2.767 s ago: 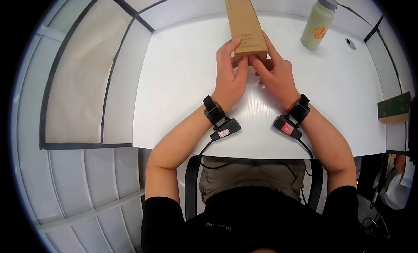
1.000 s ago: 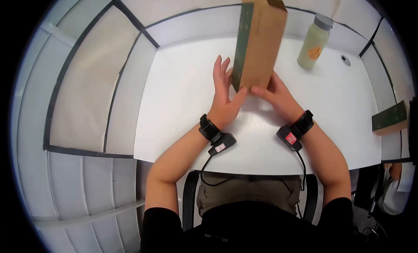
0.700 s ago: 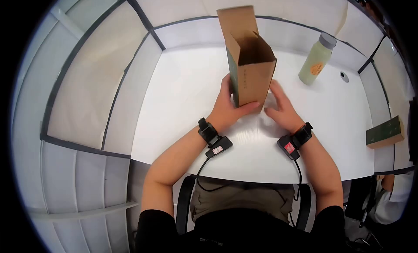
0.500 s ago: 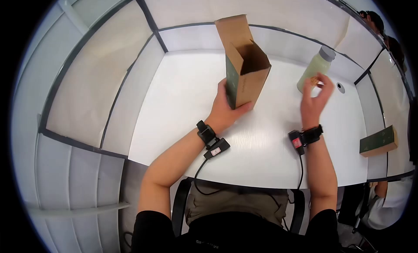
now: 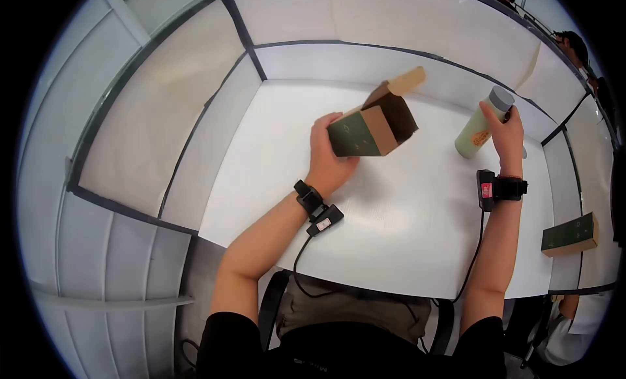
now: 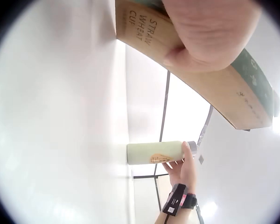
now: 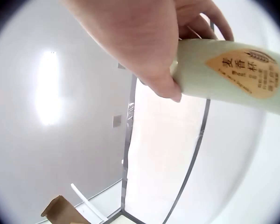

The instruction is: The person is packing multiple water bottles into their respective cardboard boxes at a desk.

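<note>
While gripping a tilted cardboard box (image 5: 357, 134) over the white table (image 5: 391, 239) with curled left hand (image 5: 327, 165), fingertips mostly out of sight, clasps a pale green bottle (image 5: 467, 143) near its top in curled right hand (image 5: 508, 132), toward the table's right side. Presents the box's open end rightward, with an interior too dark to read. Leaves unclear any contact of bottle or box with tabletop. Hides the bottle's gray lid (image 5: 501, 97) from the right wrist view, with bottle base and most of the box cropped out.
</note>
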Available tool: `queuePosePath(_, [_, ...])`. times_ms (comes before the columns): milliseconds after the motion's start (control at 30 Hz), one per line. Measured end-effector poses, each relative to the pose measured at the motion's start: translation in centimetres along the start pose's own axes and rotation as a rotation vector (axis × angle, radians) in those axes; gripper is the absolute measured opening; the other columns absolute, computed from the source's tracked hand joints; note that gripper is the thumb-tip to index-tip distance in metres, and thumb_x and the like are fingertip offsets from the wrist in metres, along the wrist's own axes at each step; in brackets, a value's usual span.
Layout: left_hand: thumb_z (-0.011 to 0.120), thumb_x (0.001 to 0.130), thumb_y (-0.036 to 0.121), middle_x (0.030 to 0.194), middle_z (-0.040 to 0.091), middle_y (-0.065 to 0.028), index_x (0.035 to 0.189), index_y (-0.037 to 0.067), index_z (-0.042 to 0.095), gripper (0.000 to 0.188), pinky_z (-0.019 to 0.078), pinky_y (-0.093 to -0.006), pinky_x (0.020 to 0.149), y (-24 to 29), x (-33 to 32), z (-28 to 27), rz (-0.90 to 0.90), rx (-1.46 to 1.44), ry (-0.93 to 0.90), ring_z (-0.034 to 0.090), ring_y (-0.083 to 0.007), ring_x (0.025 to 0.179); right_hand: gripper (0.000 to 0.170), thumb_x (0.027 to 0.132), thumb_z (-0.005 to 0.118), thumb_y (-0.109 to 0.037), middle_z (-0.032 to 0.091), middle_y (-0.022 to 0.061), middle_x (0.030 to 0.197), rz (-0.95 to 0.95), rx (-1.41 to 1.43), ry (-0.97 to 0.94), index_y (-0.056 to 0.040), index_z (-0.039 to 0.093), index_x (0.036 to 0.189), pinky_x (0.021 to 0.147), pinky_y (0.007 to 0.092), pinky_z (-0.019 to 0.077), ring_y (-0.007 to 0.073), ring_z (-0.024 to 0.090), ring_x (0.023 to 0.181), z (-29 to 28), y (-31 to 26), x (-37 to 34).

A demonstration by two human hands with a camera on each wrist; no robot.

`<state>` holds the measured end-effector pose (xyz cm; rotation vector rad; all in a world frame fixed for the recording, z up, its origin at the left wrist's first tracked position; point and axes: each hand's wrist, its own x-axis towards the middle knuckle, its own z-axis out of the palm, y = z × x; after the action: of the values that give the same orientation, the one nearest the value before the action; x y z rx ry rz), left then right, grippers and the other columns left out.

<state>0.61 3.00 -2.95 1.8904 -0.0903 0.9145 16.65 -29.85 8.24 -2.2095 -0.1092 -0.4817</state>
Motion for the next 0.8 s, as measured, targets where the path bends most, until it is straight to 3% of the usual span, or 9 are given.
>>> queuePosePath(233, [0.075, 0.071, -0.002, 0.128, 0.052, -0.0161, 0.135, 0.007, 0.044, 0.072, 0.0394, -0.0467, 0.104, 0.3, 0.6, -0.9, 0.087, 0.232, 0.050, 0.050, -0.0357, 0.121, 0.068, 0.079, 0.081, -0.045, 0.070, 0.0200, 0.116, -0.058, -0.149, 0.044, 0.0036, 0.063, 0.124, 0.092, 0.0383, 0.0516, 0.0300, 0.068, 0.106, -0.6, 0.3, 0.2])
queuePosePath(333, [0.075, 0.071, -0.001, 0.128, 0.052, -0.0156, 0.135, 0.007, 0.044, 0.071, 0.0374, -0.0477, 0.106, 0.2, 0.8, -0.9, 0.053, 0.261, 0.060, 0.049, -0.0360, 0.122, 0.070, 0.079, 0.081, -0.042, 0.070, 0.0201, 0.114, -0.091, 0.014, -0.060, 0.0039, 0.060, 0.127, 0.091, 0.0387, 0.0525, 0.0310, 0.069, 0.103, -0.8, 0.1, 0.2])
queuePosePath(367, [0.076, 0.071, 0.000, 0.129, 0.052, -0.0153, 0.135, 0.007, 0.044, 0.072, 0.0371, -0.0475, 0.106, -0.1, 0.9, -0.8, 0.072, 0.299, 0.065, 0.048, -0.0360, 0.122, 0.071, 0.080, 0.080, -0.039, 0.070, 0.0198, 0.113, -0.114, -0.045, 0.017, 0.0044, 0.056, 0.131, 0.089, 0.0390, 0.0534, 0.0318, 0.070, 0.101, -0.6, -0.1, 0.0])
queuePosePath(500, [0.076, 0.071, 0.001, 0.129, 0.051, -0.0152, 0.135, 0.008, 0.044, 0.072, 0.0363, -0.0474, 0.106, 0.1, 0.9, -0.9, 0.054, 0.291, 0.072, 0.048, -0.0359, 0.122, 0.072, 0.080, 0.079, -0.036, 0.070, 0.0195, 0.112, -0.165, -0.054, -0.003, 0.0011, 0.053, 0.137, 0.086, 0.0392, 0.0541, 0.0309, 0.070, 0.097, -1.1, -1.0, -0.7])
queuePosePath(600, [0.076, 0.071, 0.001, 0.129, 0.051, -0.0153, 0.135, 0.008, 0.044, 0.072, 0.0359, -0.0474, 0.107, 0.0, 1.0, -0.9, 0.049, 0.322, 0.062, 0.048, -0.0361, 0.121, 0.072, 0.080, 0.079, -0.035, 0.070, 0.0193, 0.111, -0.173, -0.062, -0.111, -0.0007, 0.053, 0.137, 0.084, 0.0382, 0.0544, 0.0296, 0.070, 0.096, -1.9, -1.4, -0.7])
queuePosePath(633, [0.076, 0.071, 0.002, 0.128, 0.052, -0.0150, 0.135, 0.008, 0.044, 0.072, 0.0359, -0.0472, 0.106, 0.2, 1.0, -1.0, 0.059, 0.332, 0.061, 0.048, -0.0361, 0.121, 0.065, 0.081, 0.079, -0.029, 0.071, 0.0163, 0.110, -0.194, -0.038, -0.150, -0.0014, 0.054, 0.135, 0.082, 0.0354, 0.0544, 0.0250, 0.070, 0.095, -2.1, -1.6, -0.7])
queuePosePath(733, [0.077, 0.071, 0.002, 0.127, 0.053, -0.0146, 0.134, 0.008, 0.045, 0.070, 0.0361, -0.0474, 0.106, 0.6, 1.1, -1.1, 0.073, 0.338, 0.058, 0.048, -0.0365, 0.121, 0.057, 0.082, 0.078, -0.021, 0.070, 0.0130, 0.111, -0.322, 0.193, -0.341, -0.0019, 0.055, 0.130, 0.080, 0.0335, 0.0538, 0.0207, 0.069, 0.098, -4.2, -3.8, -2.3])
queuePosePath(800, [0.077, 0.071, 0.002, 0.126, 0.054, -0.0144, 0.133, 0.008, 0.046, 0.070, 0.0363, -0.0474, 0.106, 0.6, 1.3, -1.2, 0.098, 0.351, 0.061, 0.049, -0.0369, 0.120, 0.058, 0.079, 0.076, -0.009, 0.068, 0.0120, 0.116, -0.391, 0.269, -0.418, -0.0028, 0.053, 0.131, 0.087, 0.0329, 0.0532, 0.0199, 0.066, 0.106, -6.4, -6.3, -4.1])
